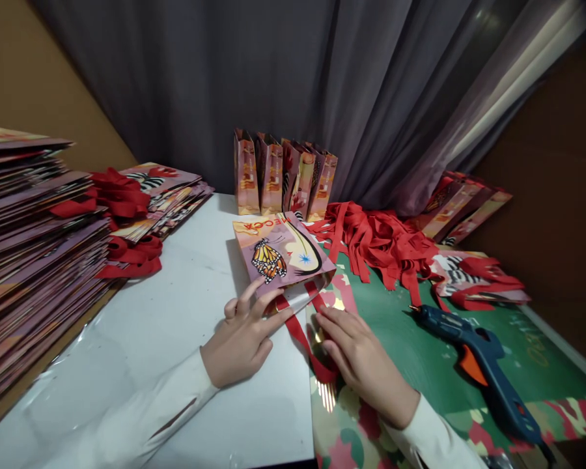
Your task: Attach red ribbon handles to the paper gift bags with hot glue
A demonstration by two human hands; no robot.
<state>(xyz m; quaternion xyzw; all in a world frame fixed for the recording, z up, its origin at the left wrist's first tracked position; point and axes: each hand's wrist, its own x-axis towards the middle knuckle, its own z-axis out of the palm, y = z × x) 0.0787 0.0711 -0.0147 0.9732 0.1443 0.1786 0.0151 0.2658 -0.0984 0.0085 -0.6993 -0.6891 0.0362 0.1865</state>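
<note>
A paper gift bag (293, 251) printed with a butterfly and the word MECCA lies flat, its mouth toward me. From that mouth a red ribbon handle (300, 339) loops out toward me. My left hand (247, 329) rests at the bag's near edge, fingers spread and touching the paper by the butterfly. My right hand (366, 358) lies with outstretched fingers against the right side of the ribbon loop, palm down; what is under its fingers is hidden. A blue hot glue gun (478, 358) with an orange trigger lies right of my right hand.
Tall stacks of flat bags (34, 260) stand at left, with red ribbon bundles (122, 195) beside them. Several upright bags (273, 172) line the curtain (215, 85). A heap of red ribbons (376, 241) lies right of centre. More bags (461, 205) stand far right.
</note>
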